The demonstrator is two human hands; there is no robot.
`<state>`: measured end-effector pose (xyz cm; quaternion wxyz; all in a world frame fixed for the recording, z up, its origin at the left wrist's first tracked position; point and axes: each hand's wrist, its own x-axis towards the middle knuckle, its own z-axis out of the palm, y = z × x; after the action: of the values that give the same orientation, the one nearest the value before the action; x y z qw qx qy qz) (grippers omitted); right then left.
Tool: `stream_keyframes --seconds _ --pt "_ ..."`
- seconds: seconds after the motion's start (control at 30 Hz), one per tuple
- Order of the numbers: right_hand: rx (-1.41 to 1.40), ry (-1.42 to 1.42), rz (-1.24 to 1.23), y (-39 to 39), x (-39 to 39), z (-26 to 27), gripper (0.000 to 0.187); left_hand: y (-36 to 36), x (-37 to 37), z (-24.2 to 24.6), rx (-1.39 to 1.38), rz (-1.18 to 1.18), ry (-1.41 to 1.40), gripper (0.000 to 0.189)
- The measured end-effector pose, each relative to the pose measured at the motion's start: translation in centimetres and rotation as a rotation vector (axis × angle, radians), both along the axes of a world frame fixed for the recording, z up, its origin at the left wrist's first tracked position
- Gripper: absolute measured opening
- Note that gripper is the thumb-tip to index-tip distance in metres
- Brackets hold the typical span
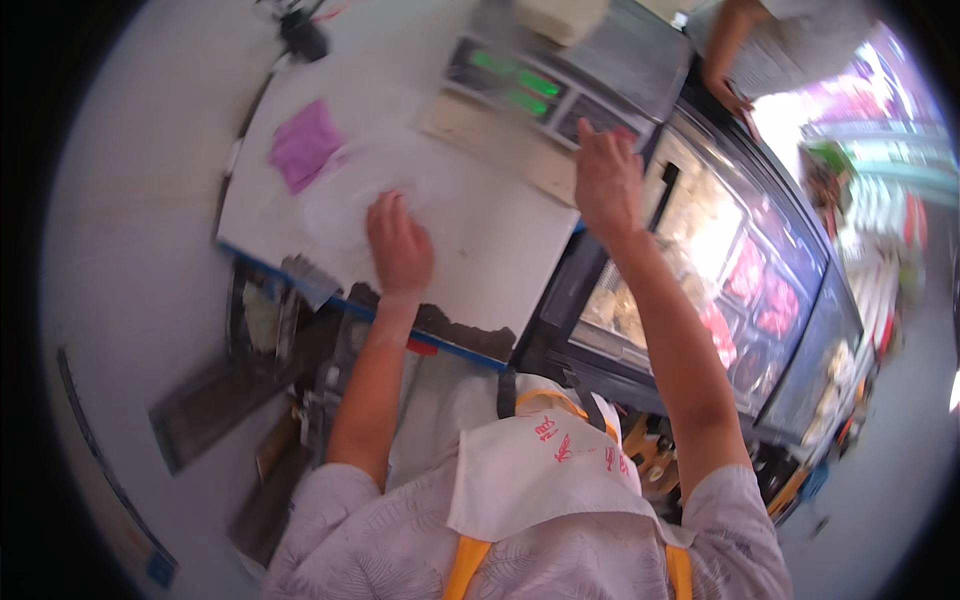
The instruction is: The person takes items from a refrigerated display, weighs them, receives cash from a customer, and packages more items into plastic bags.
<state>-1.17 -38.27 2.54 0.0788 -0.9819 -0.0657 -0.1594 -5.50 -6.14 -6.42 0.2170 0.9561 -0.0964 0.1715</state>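
My right hand (611,180) is over the keypad side of a weighing scale (517,82) with a lit green display, one finger stretched out towards the keys. Whether the fingertip touches a key is hard to tell. Low over the white table (480,217) is my left hand (400,244), its fingers bent over a clear, blurred item that looks like a plastic bag (337,202). Its grip on this item cannot be made out. A crumpled purple cloth (306,146) lies on the table beyond the left hand.
To the right stands a glass display case (697,300) with trays of food. Another person's arm (731,60) reaches down behind it at the top right. A black object (304,37) is at the table's far left, and a pale block (562,19) rests on the scale.
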Motion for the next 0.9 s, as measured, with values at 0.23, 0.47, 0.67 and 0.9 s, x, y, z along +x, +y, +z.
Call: stream_keyframes --seconds 0.23,0.47,0.67,0.9 --pt "0.235 0.020 -0.366 -6.2 -14.7 -3.8 0.033 -1.1 -2.8 1.8 -0.035 -0.032 -0.203 0.045" --pt "0.255 0.022 -0.525 -13.7 -11.7 -12.9 0.020 -17.9 -9.2 5.8 -0.323 -0.528 0.116 0.033" --pt "0.119 0.002 -0.380 -15.7 -11.2 -11.0 0.014 -24.7 -15.2 3.1 -0.338 -0.444 0.343 0.025" --pt "0.278 0.231 -0.482 -22.7 -16.6 -11.3 0.016 -30.8 -15.3 1.7 -0.265 -0.494 0.332 0.022"
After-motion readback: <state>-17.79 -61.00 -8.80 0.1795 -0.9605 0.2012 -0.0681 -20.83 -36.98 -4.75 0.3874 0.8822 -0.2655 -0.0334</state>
